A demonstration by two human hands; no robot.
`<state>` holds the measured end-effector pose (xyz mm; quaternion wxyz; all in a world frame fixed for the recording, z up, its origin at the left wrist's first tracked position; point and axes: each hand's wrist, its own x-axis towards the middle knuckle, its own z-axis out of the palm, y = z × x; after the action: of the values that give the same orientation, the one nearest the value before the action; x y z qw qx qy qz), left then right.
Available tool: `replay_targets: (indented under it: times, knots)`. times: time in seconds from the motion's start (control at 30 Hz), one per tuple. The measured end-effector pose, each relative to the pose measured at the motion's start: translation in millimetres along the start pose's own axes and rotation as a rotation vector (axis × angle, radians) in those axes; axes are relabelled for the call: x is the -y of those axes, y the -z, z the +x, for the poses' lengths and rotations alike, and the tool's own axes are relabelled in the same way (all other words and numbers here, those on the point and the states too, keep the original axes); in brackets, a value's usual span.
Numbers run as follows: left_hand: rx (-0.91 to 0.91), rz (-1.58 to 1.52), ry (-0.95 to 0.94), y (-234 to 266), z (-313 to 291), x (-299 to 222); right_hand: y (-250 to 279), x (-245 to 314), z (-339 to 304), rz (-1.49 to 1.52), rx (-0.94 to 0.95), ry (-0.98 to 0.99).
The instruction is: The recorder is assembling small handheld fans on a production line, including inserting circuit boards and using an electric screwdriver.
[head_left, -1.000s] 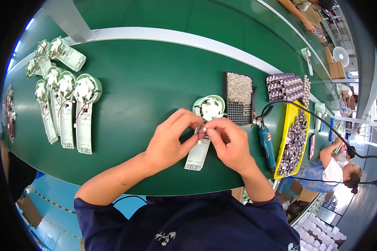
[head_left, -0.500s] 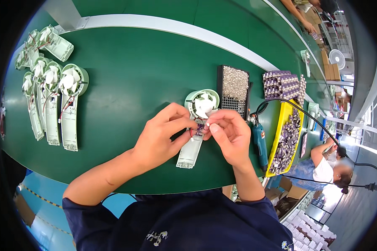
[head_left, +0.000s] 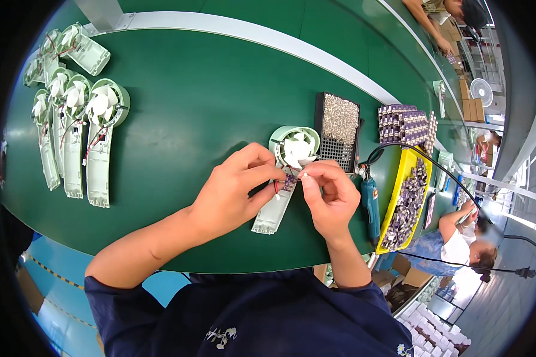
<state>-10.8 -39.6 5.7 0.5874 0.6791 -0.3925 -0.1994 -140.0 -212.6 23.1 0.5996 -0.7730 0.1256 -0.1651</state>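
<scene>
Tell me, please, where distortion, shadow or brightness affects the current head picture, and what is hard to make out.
In the head view, the white rail bows and the rim goes black; in the head view, shadow darkens the tabletop beside the left hand; in the head view, the white fan blades look bright, while details at the right hand's fingertips are too small.

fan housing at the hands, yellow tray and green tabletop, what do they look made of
Fan housing: likely moulded plastic, pale green and satin, judging by its thin walls and notched end. Yellow tray: probably plastic too, smooth and evenly coloured along its rim. Tabletop: dark green with a faint sheen; perhaps a rubber or vinyl mat, though painted board is possible.
</scene>
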Motion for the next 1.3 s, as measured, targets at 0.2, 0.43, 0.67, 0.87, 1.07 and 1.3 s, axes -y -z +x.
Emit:
replay_targets:
  times: [0.2,0.43,0.67,0.87,1.07,1.3]
  knots:
    - [-0.030,-0.030,-0.033,-1,0,3,16,27,15,-0.393,0.103,0.108]
    - [-0.037,-0.007,-0.053,0,0,5,7,74,39,-1.092,0.436,0.350]
    - [-0.072,-0.026,-0.091,-6,-2,11,2,77,49,-1.224,0.607,0.370]
    - [-0.089,-0.040,-0.096,-8,-4,15,-4,79,52,-1.209,0.627,0.353]
    - [-0.095,-0.039,-0.116,-9,-4,15,-11,84,55,-1.264,0.667,0.341]
    - [-0.045,-0.060,-0.091,-9,-5,16,-22,97,57,-1.550,0.936,0.535]
